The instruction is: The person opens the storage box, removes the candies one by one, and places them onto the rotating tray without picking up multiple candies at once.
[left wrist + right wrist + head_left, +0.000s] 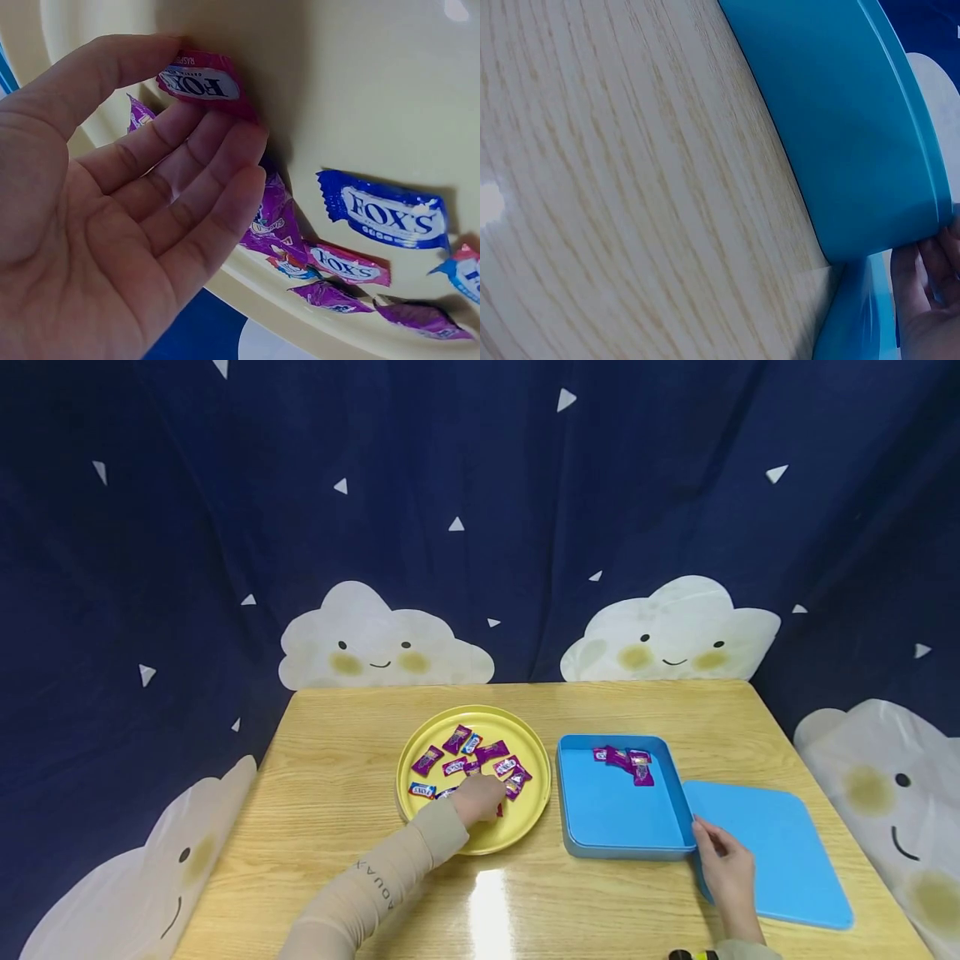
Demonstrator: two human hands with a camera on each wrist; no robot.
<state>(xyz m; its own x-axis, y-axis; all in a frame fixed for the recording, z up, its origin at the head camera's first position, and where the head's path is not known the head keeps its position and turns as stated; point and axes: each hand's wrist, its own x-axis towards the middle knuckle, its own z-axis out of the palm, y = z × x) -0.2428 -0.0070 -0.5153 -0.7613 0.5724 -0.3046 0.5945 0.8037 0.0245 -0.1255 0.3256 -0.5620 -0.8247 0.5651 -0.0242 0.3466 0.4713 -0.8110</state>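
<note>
Over the near part of a round yellow tray (412, 745), my left hand (478, 799) pinches a pink-red wrapped FOX'S candy (204, 84) between thumb and fingertips. Several other candies lie on the tray, among them a blue-wrapped candy (386, 211) and a purple-wrapped candy (427, 761). My right hand (727, 870) grips the near right corner of a square blue box (622, 810), thumb and fingers at its rim. Inside the box, near the far wall, a few purple candies (642, 774) are bunched together.
A flat blue lid (787, 860) lies to the right of the box, partly behind my right hand. Everything stands on a light wooden table (337, 752). Behind it hangs a dark blue curtain (480, 460) with white triangles and clouds.
</note>
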